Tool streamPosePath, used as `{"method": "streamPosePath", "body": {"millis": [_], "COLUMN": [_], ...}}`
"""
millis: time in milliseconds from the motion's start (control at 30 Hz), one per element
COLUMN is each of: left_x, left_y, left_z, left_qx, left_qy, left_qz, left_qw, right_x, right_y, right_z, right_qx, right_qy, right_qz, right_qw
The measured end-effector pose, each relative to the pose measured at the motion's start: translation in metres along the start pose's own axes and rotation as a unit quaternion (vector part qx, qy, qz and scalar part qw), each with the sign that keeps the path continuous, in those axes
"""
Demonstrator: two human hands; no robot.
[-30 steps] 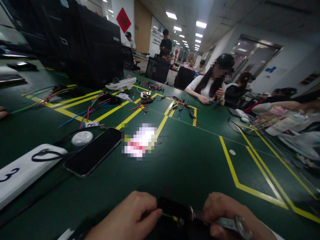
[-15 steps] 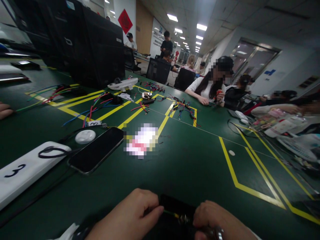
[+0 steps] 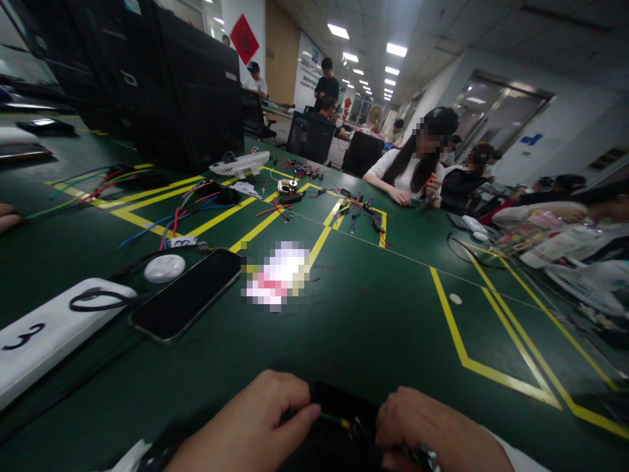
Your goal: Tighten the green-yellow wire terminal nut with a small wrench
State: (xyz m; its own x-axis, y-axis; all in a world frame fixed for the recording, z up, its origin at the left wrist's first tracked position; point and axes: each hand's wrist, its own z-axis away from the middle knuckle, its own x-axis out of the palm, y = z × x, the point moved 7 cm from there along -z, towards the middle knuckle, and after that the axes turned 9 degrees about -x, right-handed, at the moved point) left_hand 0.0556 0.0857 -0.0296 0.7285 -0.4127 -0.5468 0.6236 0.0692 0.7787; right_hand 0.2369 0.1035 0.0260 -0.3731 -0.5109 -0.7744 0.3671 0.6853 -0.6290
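Note:
At the near edge of the table, my left hand [image 3: 268,416] is closed, thumb and forefinger together at the left edge of a black boxy part [image 3: 339,395]. A thin green and yellow wire [image 3: 339,420] runs from near the left thumb across that dark part. On its other side my right hand [image 3: 417,423] curls its fingers down against the part. Something shiny and metallic [image 3: 431,457] shows beneath the right palm, its kind hidden. The lower portion of the black part is dark and cut off by the frame's bottom.
A black phone [image 3: 189,295], a white power strip [image 3: 63,334] and a round white object [image 3: 164,269] lie at left. Wire bundles [image 3: 363,213] and a small motor-like part [image 3: 287,187] sit farther back. Another person [image 3: 410,157] works across the table; another's hand [image 3: 7,217] shows far left.
My right hand has shifted slightly up and left, and the metallic thing under it has turned a little. My left hand stays nearly in place. The view has moved slightly.

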Motion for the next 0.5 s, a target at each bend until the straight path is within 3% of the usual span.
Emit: {"method": "streamPosePath", "body": {"millis": [300, 500], "left_x": [0.000, 0.000], "left_y": [-0.002, -0.005], "left_z": [0.000, 0.000], "left_qx": [-0.003, -0.002], "left_qy": [-0.004, -0.001], "left_qz": [-0.001, -0.004], "left_qw": [1.000, 1.000], "right_x": [-0.008, -0.032], "right_y": [-0.011, -0.004], "right_z": [-0.010, 0.003], "right_qx": [-0.096, -0.013], "right_qy": [-0.054, 0.050], "right_qz": [0.016, -0.045], "right_qw": [0.994, 0.998]}}
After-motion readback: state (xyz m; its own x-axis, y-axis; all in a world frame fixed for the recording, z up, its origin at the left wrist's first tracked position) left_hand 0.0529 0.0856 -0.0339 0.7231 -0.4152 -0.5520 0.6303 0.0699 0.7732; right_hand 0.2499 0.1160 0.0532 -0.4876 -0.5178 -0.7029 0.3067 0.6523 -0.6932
